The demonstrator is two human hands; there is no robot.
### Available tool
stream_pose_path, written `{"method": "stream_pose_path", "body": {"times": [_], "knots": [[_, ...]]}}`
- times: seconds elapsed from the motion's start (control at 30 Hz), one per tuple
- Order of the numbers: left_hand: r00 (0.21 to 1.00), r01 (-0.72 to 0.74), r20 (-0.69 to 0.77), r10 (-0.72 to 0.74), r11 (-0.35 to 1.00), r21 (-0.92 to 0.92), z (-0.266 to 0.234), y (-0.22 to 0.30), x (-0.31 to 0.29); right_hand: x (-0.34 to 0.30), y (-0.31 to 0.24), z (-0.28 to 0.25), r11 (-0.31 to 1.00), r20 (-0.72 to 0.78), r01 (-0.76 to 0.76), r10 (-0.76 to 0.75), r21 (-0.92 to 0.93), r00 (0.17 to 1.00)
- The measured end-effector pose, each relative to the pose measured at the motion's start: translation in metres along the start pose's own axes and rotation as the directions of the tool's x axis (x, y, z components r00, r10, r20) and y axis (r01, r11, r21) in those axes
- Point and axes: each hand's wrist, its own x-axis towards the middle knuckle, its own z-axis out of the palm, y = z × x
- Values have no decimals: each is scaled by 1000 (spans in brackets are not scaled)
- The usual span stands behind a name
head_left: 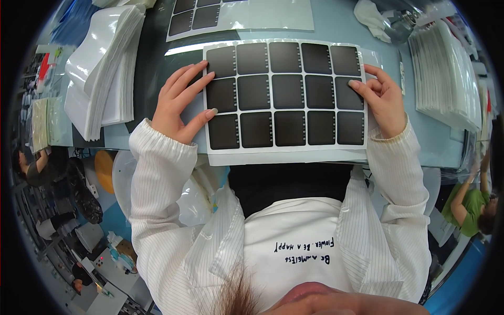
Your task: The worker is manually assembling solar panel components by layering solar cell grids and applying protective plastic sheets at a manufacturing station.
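Note:
A white sheet of black rounded-square stickers, set in three rows, lies on the table in front of me, its near edge by the table's front edge. My left hand has its fingers spread, with the fingertips resting on the sheet's left border. At the opposite border my right hand pinches the sheet, thumb on top and the other fingers curled at or behind the edge. Under the sheet's near side, a pale strip shows, perhaps another sheet.
Stacks of white sheets stand at the left and right. Another sticker sheet lies at the far side. A clear bottle and crumpled white cloth sit far right. Other people work at both sides.

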Motion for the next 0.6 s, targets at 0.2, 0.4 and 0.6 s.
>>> {"method": "stream_pose_path", "body": {"times": [0.2,0.4,0.6], "knots": [[997,-81,10,81,996,37,-3,-2,2,-3,-4,1,996,-48,32,-36,-82,998],[996,-85,16,84,995,51,-4,1,2,-9,-3,0,971,-98,121,-144,-206,985],[996,-92,5,92,994,58,-2,-1,3,-6,-5,0,983,-120,77,-98,-169,988]]}}
